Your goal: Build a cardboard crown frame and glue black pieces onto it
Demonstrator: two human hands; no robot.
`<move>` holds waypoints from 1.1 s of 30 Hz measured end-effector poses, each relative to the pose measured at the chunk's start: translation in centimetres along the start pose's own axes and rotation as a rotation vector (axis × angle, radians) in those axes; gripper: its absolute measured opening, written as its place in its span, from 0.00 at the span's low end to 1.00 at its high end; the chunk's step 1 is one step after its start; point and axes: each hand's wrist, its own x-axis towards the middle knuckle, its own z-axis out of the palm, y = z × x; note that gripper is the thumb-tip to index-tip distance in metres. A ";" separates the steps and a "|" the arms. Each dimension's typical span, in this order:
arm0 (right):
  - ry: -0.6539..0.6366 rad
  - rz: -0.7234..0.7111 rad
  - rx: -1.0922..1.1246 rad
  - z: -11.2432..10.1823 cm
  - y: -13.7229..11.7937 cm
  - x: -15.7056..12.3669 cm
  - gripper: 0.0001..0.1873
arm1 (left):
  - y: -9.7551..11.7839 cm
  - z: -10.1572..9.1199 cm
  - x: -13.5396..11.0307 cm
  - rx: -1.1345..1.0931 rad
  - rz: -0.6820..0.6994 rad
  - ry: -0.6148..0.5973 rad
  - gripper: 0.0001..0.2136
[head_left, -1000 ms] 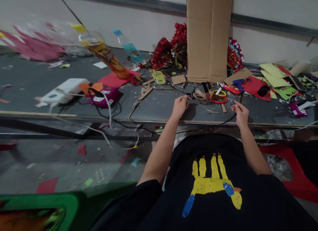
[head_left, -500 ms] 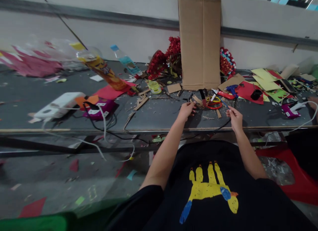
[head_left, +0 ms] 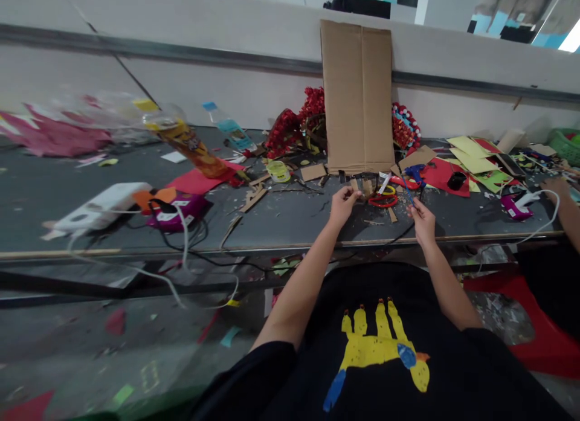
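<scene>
My right hand (head_left: 422, 223) is closed around a thin blue-handled brush (head_left: 407, 192), its dark tip pointing up and away from me. Just above the table, the fingers of my left hand (head_left: 343, 206) are pinched together. Whatever they hold is too small and dim to name. Brown cardboard scraps (head_left: 368, 184) lie just beyond those fingertips. Between my hands are yellow-and-red-handled scissors (head_left: 384, 197). A blue glue gun (head_left: 415, 174) rests beyond my right hand.
A tall cardboard sheet (head_left: 357, 101) leans on the wall. To the left stand a tilted orange drink bottle (head_left: 193, 146), a white power strip (head_left: 106, 208) and an open yellow tub (head_left: 278, 171). Cables hang over the table edge. At far right another person's hand (head_left: 556, 188) reaches in.
The view has tilted up, so the table sits lower in the picture. The brush in my right hand stands a little steeper. My left hand stays pinched near the cardboard scraps.
</scene>
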 end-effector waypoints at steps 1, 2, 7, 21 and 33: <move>-0.012 -0.002 -0.012 0.0 0.0 0.0 0.27 | -0.2 0.0 -0.1 0.018 0.008 -0.004 0.12; -0.026 -0.006 -0.027 -0.1 0.0 0.1 0.26 | -0.4 0.1 -0.3 0.037 0.016 -0.018 0.12; -0.099 -0.045 -0.095 -0.2 0.1 0.2 0.18 | -1.1 0.3 -0.8 0.101 0.072 -0.139 0.11; -0.159 -0.275 -0.320 0.2 -0.6 -1.0 0.18 | -1.1 0.1 -0.9 0.139 0.086 -0.065 0.13; -0.101 -0.435 -0.414 0.4 -1.2 -1.8 0.17 | -1.4 0.1 -0.9 0.222 0.170 -0.130 0.13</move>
